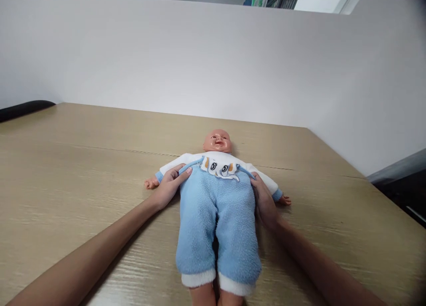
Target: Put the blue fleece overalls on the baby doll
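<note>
A baby doll (217, 141) lies on its back on the wooden table, head away from me and arms spread. It wears a white top (218, 156) with blue cuffs and fluffy light blue overalls (199, 204) with white leg hems. An elephant face patch (219, 167) decorates the chest. My left hand (171, 184) is closed on the upper left edge of the overalls, thumb on the cloth. On the other side, my right hand (264, 199) grips their upper right edge; its fingers are partly hidden. Both edges are pulled outward.
The wooden table (83, 186) has thin seams across it. A white partition wall (166, 57) rises behind it and along the right. Dark chair-like shapes show at the far left edge (29, 107) and at the right (406, 195).
</note>
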A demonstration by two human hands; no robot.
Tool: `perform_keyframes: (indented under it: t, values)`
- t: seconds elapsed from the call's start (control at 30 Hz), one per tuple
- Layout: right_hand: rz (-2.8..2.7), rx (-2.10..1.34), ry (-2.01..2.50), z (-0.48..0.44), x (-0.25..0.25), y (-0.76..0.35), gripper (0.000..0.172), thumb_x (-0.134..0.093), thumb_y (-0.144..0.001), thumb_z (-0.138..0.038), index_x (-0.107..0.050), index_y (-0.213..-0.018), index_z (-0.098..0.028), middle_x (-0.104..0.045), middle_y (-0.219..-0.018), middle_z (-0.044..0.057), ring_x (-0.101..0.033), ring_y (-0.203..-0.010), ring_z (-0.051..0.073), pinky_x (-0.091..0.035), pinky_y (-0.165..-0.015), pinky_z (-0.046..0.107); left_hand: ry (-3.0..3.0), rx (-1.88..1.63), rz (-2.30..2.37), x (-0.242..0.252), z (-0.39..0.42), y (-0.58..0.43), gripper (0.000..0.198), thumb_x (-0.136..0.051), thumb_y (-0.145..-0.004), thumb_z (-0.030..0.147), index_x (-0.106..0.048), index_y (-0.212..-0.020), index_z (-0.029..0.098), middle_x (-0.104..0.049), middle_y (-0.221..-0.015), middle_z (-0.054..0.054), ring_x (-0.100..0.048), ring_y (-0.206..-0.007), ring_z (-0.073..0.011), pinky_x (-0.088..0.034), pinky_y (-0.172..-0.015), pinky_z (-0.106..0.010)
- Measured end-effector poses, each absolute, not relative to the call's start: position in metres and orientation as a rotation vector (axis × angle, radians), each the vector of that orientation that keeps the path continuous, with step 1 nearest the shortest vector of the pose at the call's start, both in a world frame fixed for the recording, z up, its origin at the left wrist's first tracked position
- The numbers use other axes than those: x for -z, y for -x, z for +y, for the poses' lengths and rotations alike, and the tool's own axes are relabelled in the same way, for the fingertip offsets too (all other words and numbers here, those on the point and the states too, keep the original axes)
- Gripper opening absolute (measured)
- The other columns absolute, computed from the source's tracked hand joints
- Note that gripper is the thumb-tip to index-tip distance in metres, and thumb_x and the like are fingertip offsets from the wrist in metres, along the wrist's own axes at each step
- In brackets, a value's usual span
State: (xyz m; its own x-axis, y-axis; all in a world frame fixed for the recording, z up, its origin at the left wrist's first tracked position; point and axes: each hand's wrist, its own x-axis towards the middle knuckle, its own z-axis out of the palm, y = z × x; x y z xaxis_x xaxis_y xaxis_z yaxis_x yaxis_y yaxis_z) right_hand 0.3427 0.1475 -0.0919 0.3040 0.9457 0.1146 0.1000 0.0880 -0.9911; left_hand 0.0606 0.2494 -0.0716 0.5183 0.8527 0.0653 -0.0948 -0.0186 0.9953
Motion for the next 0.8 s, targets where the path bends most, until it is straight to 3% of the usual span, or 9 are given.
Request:
perform_keyframes:
  t: [0.1, 0.3, 0.43, 0.6, 0.8]
  values:
    - [-1.111, -0.803, 1.347, 0.139, 0.081, -0.339, 0.015, -0.056, -0.097, -0.036, -0.057, -0.085, -0.027, -0.056, -0.082, 0.001, -0.05, -0.08, 0.024, -0.045, -0.077, 0.039, -1.506, -0.882, 0.769, 0.068, 0.248, -0.058, 0.045, -0.067, -0.097, 0.064, -0.061, -0.092, 0.02, -0.058, -0.088, 0.0, -0.053, -0.084, -0.0183, -0.045, -0.079, -0.031]
    - [-1.409, -0.517, 1.436, 0.134, 0.049, -0.336, 0.014, -0.06, -0.096, -0.037, -0.062, -0.086, -0.027, -0.059, -0.091, 0.003, -0.054, -0.09, 0.027, -0.042, -0.087, 0.04, -1.869, -0.842, 0.775, 0.037, 0.244, -0.06, 0.036, -0.064, -0.102, 0.056, -0.066, -0.102, 0.02, -0.06, -0.094, -0.001, -0.053, -0.089, -0.0194, -0.041, -0.081, -0.03]
    - [-1.344, -0.726, 1.383, 0.159, 0.039, -0.346, 0.008, -0.06, -0.094, -0.035, -0.063, -0.093, -0.027, -0.063, -0.09, 0.0, -0.056, -0.087, 0.024, -0.043, -0.083, 0.035, -1.901, -0.812, 0.712, 0.023, 0.254, -0.072, 0.037, -0.061, -0.104, 0.057, -0.065, -0.102, 0.02, -0.059, -0.094, -0.001, -0.052, -0.088, -0.0188, -0.042, -0.081, -0.03]
    - [-1.275, -1.029, 1.482, 0.182, 0.046, -0.369, 0.028, -0.073, -0.083, -0.052, -0.067, -0.09, -0.026, -0.059, -0.072, -0.005, -0.049, -0.069, 0.018, -0.038, -0.069, 0.031, -1.706, -0.793, 0.729, 0.039, 0.269, -0.071, 0.04, -0.063, -0.102, 0.06, -0.064, -0.105, 0.02, -0.063, -0.1, -0.002, -0.054, -0.093, -0.0193, -0.044, -0.086, -0.03]
    - [-1.375, -0.918, 1.469, 0.182, 0.043, -0.37, 0.026, -0.072, -0.088, -0.051, -0.069, -0.091, -0.024, -0.061, -0.076, -0.003, -0.05, -0.073, 0.018, -0.039, -0.069, 0.031, -1.749, -0.95, 0.809, 0.07, 0.269, -0.067, 0.037, -0.061, -0.105, 0.057, -0.064, -0.106, 0.02, -0.061, -0.099, -0.001, -0.055, -0.094, -0.0189, -0.043, -0.086, -0.029]
